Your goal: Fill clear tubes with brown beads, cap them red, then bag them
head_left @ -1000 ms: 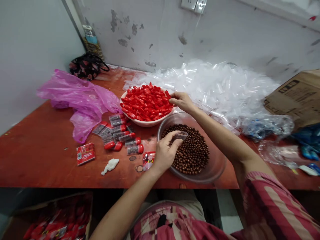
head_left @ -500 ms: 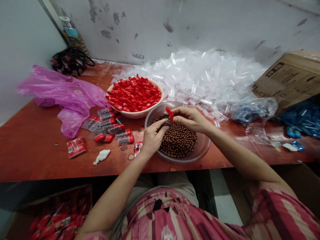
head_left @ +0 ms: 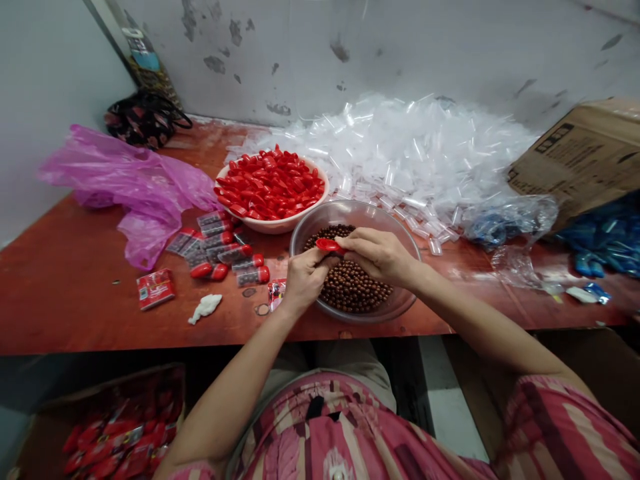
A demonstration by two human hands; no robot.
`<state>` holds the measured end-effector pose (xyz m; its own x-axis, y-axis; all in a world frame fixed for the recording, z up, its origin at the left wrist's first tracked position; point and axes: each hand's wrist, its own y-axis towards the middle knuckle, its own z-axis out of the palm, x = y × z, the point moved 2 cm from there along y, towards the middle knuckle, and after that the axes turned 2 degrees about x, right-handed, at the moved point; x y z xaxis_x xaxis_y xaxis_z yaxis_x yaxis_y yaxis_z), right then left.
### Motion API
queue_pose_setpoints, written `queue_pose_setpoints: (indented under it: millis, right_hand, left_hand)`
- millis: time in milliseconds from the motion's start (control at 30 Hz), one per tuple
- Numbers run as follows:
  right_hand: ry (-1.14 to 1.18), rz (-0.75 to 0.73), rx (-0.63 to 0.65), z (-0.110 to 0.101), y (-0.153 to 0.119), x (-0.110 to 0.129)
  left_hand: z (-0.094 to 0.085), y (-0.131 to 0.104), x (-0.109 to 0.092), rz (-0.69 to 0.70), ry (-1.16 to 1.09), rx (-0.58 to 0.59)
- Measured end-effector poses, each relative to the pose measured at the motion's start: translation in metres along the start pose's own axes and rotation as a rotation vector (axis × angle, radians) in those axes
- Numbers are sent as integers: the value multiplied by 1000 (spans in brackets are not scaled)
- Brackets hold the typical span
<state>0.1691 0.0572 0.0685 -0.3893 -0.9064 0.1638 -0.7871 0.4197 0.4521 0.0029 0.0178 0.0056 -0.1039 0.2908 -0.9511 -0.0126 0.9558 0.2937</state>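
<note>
Over a metal bowl (head_left: 354,212) of brown beads (head_left: 353,288), my two hands meet at a red plastic cap (head_left: 329,245). My right hand (head_left: 375,253) pinches the cap between thumb and fingers from the right. The fingers of my left hand (head_left: 306,277) are closed against its lower left side; what else they grip is hidden. Behind stands a pale bowl (head_left: 280,227) heaped with red caps (head_left: 273,183). Left of it lie several clear tubes (head_left: 245,262) with dark contents and red ends.
Clear plastic tubes (head_left: 400,150) are piled along the wall. A cardboard box (head_left: 575,157) leans at right beside blue pieces (head_left: 605,233). A pink plastic bag (head_left: 135,183), a red packet (head_left: 156,289) and crumpled white tissue (head_left: 205,308) lie left. Below sits a box of red packets (head_left: 125,427).
The red cap has tipped from upright to lying nearly flat and moved slightly left and down. My right fingers have closed in toward my left hand.
</note>
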Motion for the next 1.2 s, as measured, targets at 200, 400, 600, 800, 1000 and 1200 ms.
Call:
queue_pose_setpoints:
  millis: [200, 400, 600, 800, 1000, 1200]
  right_hand:
    - [-21, 110, -40, 17, 5, 0]
    - [-88, 187, -42, 20, 11, 10]
    - [-194, 98, -107, 36, 15, 5]
    - [5, 200, -17, 31, 14, -3]
    - [789, 313, 66, 8, 22, -35]
    - [1216, 268, 139, 18, 44, -39]
  left_hand:
    - [0, 8, -2, -147, -147, -43]
    - [3, 20, -4, -206, -427, -52]
    - [2, 22, 4, -247, -509, -64]
    - [-2, 21, 5, -205, -390, -23]
    - [0, 18, -6, -208, -305, 169]
    - [-1, 18, -9, -270, -364, 200]
